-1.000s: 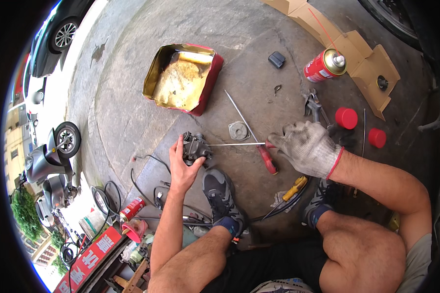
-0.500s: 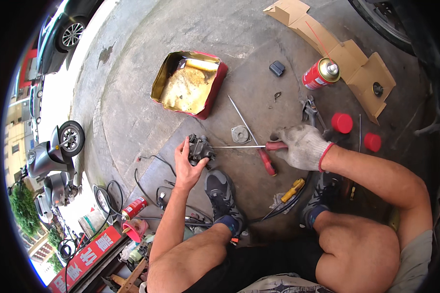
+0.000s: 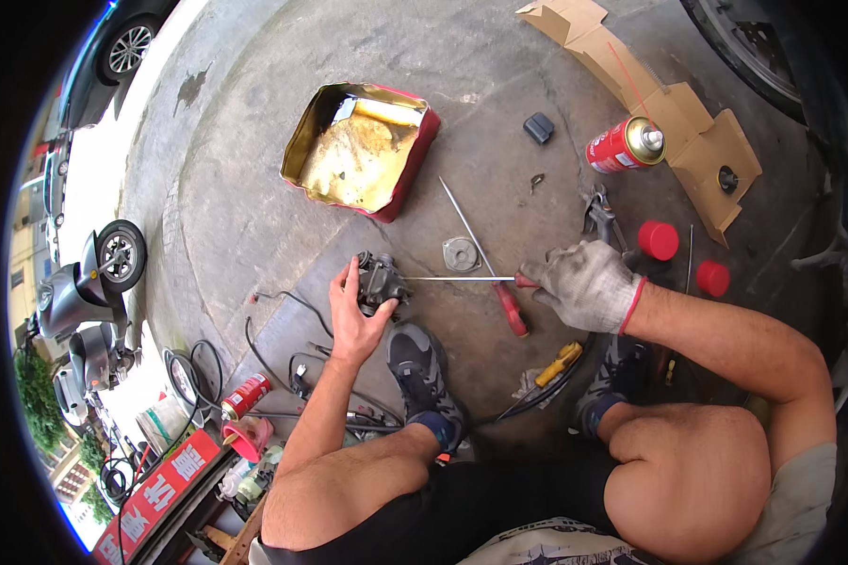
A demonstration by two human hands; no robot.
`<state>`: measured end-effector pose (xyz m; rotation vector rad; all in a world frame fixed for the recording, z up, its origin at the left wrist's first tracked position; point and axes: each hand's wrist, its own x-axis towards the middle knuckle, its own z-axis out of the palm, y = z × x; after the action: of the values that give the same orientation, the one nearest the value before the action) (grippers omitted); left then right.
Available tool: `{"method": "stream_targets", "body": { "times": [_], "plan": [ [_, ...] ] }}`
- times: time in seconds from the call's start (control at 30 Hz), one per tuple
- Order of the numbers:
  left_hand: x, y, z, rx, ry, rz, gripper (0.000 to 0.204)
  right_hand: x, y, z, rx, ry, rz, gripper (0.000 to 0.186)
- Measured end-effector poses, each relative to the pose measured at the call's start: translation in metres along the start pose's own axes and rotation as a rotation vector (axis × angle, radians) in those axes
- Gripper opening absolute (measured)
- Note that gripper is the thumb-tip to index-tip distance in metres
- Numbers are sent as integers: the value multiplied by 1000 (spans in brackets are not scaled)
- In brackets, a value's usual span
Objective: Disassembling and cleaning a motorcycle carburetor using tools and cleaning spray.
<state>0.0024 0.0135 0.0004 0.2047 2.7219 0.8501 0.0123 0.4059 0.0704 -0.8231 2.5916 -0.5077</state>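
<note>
Though slender, straight metal screwdriver shaft (image 3: 462, 279)

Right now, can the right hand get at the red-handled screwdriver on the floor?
Probably not: the gloved right hand grips another screwdriver, though the loose one's handle lies close by, largely uncovered.

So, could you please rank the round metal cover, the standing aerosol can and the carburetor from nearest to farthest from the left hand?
By the head view, from the left hand:
1. Carburetor: in its grasp.
2. Round metal cover: on the ground, to its right.
3. Standing aerosol can: farther right and ahead.
</note>
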Motion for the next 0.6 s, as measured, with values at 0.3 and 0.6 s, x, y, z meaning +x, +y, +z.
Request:
{"method": "stream_targets", "body": {
  "times": [0.3,0.6],
  "plan": [
    [1,2,-3,6,10,16,97,7,3,-6,112,-73,81,26],
    [0,-2,-1,13,15,28,99,9,1,-12,280,-159,227,33]
  ]
}}
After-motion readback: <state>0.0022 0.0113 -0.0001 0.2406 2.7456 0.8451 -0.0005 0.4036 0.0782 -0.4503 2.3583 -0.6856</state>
